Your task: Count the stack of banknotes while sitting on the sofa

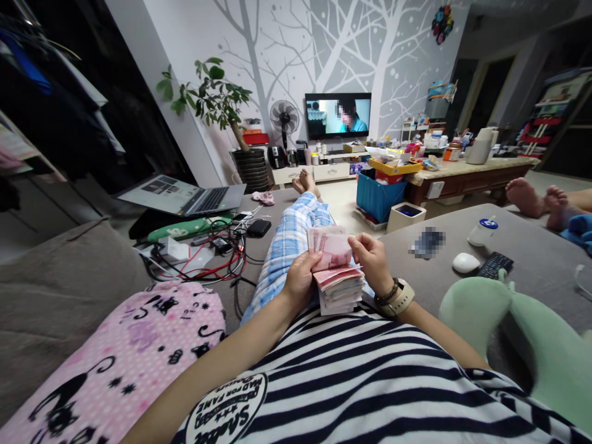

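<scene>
Several pink banknotes (333, 248) are spread slightly in a fan between my two hands. My left hand (300, 277) is closed on their left side, with the thumb lying over the notes. At their upper right edge, my right hand (371, 259) pinches a note between thumb and fingertips. Below them a thick stack of banknotes (341, 296), pink on top with pale layered edges, rests on my lap against the striped shirt. A beaded bracelet and a pale watch (401, 299) are on my right wrist.
To the left lie an open laptop (185, 196), tangled cables (222, 253) and a pink cat-print cushion (139, 333). On the right are a white mouse (466, 263), a small keyboard (496, 265), a lidded cup (482, 232) and a green neck pillow (550, 345). Another person's feet (531, 197) show at far right.
</scene>
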A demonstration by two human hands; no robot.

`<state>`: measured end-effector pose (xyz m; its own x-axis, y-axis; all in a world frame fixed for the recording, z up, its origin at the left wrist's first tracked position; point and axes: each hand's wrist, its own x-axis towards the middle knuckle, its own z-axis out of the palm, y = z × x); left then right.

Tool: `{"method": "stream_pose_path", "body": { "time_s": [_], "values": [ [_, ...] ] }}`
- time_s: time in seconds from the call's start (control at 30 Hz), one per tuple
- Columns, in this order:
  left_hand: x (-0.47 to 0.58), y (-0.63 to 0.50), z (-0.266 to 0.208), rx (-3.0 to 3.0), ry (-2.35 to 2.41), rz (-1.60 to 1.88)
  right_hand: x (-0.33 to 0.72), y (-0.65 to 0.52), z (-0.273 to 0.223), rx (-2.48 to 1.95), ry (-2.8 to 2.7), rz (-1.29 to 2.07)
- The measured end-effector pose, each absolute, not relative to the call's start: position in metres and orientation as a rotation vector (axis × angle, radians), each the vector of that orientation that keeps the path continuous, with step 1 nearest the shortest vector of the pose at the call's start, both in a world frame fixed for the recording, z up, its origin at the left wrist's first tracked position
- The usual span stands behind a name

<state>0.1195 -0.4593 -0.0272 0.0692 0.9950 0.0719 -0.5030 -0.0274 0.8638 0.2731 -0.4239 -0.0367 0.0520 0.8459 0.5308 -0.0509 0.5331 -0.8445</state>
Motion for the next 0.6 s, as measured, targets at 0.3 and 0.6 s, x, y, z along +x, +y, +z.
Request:
{"method": "stream_pose_path", "body": {
  "time_s": [0.3, 0.6],
  "values": [
    [0.120, -0.459, -0.030, 0.893, 0.733, 1.364, 0.273, -0.418, -0.043, -0.797, -1.391, 0.807],
    [0.121, -0.450, -0.039, 0.793, 0.817, 1.534, 0.273, -0.420, -0.043, -0.761, -1.391, 0.800]
  ]
}}
